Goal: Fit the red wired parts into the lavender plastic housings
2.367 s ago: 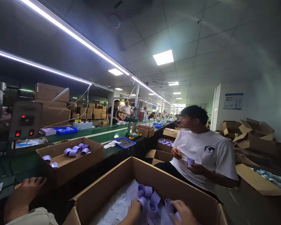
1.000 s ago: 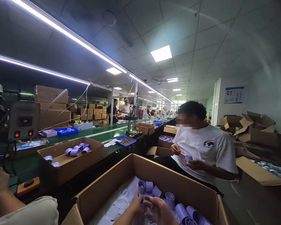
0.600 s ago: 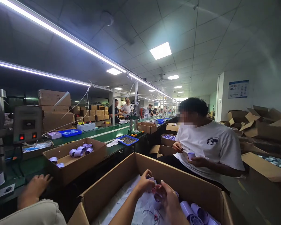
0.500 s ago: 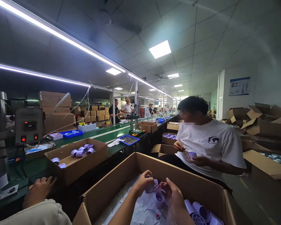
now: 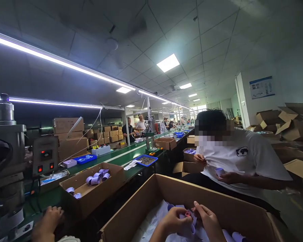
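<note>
Over the large cardboard box (image 5: 204,191), my left hand (image 5: 173,222) is closed in a pinch on a small red part (image 5: 188,214). Light purple plastic pieces (image 5: 192,228) lie just under and beside these fingers, partly covered by them. My right hand (image 5: 209,216) is close on the right, its fingers bent together at the edge of the purple piece; what they grip is hidden. White sheeting (image 5: 148,222) lines the box below. More purple housings (image 5: 237,236) show at the box's lower right.
Left, a shallow carton (image 5: 91,201) with purple cylinders stands beside the green conveyor (image 5: 111,156). Another person's hand (image 5: 50,218) is near a press machine (image 5: 8,151). A blue tray (image 5: 147,160) holds small parts. A co-worker in a white shirt (image 5: 247,161) sits right, holding a purple cup-shaped piece (image 5: 219,172).
The view has shifted, so the scene sits lower and further right. My hands have come closer together, and the red part now shows at my left fingertips. The co-worker's head has bent lower.
</note>
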Demonstrator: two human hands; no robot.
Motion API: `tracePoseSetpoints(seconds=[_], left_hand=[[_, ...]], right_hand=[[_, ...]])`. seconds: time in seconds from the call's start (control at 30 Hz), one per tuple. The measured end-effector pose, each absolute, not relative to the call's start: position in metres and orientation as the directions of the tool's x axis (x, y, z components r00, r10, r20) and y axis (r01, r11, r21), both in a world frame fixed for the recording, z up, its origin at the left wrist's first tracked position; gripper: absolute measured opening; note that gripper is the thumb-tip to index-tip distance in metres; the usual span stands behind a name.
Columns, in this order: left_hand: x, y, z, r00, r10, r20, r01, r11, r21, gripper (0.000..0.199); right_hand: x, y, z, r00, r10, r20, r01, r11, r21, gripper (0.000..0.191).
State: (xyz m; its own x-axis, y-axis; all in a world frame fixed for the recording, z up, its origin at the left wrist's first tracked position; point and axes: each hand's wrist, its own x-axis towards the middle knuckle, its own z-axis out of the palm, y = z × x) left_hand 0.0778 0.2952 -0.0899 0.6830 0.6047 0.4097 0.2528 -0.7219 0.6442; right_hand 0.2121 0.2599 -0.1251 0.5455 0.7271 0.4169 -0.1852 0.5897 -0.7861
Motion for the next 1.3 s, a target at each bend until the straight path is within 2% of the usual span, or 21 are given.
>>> tracePoseSetpoints(seconds=[0.1, 0.37, 0.53, 0.7, 0.77, 1.0, 1.2, 1.3], left_hand=[[0.075, 0.292, -0.085, 0.681, 0.604, 0.413, 0.268, -0.731, 0.628, 0.021], [0.068, 0.276, -0.077, 0.699, 0.628, 0.342, 0.4, -0.739, 0.542, 0.01], [0.066, 0.289, -0.08, 0.72, 0.578, 0.384, 0.395, -0.796, 0.459, 0.012], [0.064, 0.3, -0.082, 0.733, 0.557, 0.391, 0.426, -0.824, 0.374, 0.019], [0.063, 0.303, -0.083, 0.741, 0.554, 0.379, 0.427, -0.825, 0.371, 0.021], [0.061, 0.302, -0.081, 0.767, 0.523, 0.371, 0.394, -0.841, 0.371, 0.024], [0.06, 0.308, -0.079, 0.791, 0.482, 0.376, 0.334, -0.856, 0.394, 0.026], [0.059, 0.315, -0.08, 0.776, 0.468, 0.423, 0.289, -0.86, 0.42, 0.027]], right_hand=[[0.211, 0.25, -0.119, 0.556, 0.745, 0.368, -0.202, 0.551, -0.809, 0.052], [0.22, 0.249, -0.12, 0.566, 0.702, 0.432, -0.05, 0.552, -0.832, 0.053], [0.224, 0.251, -0.122, 0.567, 0.659, 0.493, 0.11, 0.532, -0.839, 0.052], [0.226, 0.243, -0.122, 0.6, 0.535, 0.595, 0.37, 0.474, -0.799, 0.045], [0.231, 0.244, -0.123, 0.581, 0.543, 0.607, 0.412, 0.447, -0.794, 0.045], [0.243, 0.254, -0.126, 0.505, 0.628, 0.592, 0.309, 0.509, -0.804, 0.047], [0.222, 0.227, -0.107, 0.492, 0.664, 0.562, 0.086, 0.606, -0.791, 0.058], [0.215, 0.21, -0.095, 0.543, 0.699, 0.465, -0.109, 0.607, -0.787, 0.067]])
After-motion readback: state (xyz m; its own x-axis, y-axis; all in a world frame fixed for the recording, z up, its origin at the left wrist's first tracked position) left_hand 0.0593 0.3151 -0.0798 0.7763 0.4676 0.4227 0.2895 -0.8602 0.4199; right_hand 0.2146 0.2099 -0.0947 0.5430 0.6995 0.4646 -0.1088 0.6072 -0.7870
